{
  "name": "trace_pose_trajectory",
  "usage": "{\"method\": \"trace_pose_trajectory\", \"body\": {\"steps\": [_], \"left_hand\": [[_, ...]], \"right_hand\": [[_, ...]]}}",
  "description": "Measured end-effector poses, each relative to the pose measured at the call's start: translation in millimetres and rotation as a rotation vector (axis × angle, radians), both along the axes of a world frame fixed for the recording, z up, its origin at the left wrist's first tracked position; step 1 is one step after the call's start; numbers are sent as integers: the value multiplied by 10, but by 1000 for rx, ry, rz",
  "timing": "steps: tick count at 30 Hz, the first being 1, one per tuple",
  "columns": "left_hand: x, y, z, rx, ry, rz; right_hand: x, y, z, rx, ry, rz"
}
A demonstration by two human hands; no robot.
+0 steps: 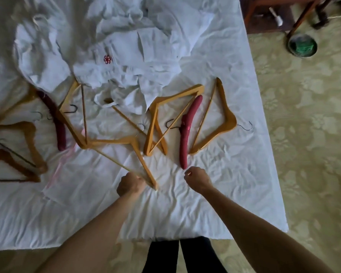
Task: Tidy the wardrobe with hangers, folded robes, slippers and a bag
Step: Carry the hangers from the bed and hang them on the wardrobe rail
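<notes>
Head view, looking down on bed [215, 203] w/ white sheet; hangers strewn across it, robes [114, 56] in a crumpled white heap at far side, not folded; slippers + bag not id'd in view.

L hand [130, 184]: fingers curled round near end of a wooden hanger [126, 141], at the corner where arm meets crossbar; gripping it. R hand [197, 178]: fingers curled in, just beside lower tip of a red padded hanger [187, 133]; can't tell if it pinches the tip or holds nothing.

Other hangers: 2 wooden ones [156, 123] between the held one and the red one, overlapping each other; 1 wooden [224, 119] at R, near bed edge, hook pointing out; 2nd red one [55, 123] at L, lying against a wooden frame; darker wooden ones [28, 146] at far L, blurred.

Judgement: gathering hangers, early stage.

Risks: held hanger's far end lies against neighbouring frame at L; lifting could drag or snag it; a pink ribbon [61, 164] lies near and may catch; wire hooks could tangle w/ robe cloth; R-most hanger could slide off bed to carpet [303, 134] if sheet is tugged.
</notes>
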State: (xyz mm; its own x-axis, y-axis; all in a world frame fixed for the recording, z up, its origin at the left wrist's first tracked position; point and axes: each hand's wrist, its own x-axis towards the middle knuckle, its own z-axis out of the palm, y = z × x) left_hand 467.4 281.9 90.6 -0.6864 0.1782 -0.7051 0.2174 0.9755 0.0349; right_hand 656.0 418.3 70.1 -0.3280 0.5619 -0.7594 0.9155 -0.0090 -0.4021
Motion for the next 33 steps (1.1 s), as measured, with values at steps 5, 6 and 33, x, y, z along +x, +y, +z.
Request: {"method": "trace_pose_trajectory", "body": {"steps": [5,6,33], "left_hand": [[-301,277,-890,-44,-4,101],[-336,320,-1025,-27,3,121],[-331,-151,415,441,-54,469]], "right_hand": [[-503,343,-871,279,-78,-4],[-595,382,-1006,339,-84,16],[-18,-305,494,153,-64,-167]]}}
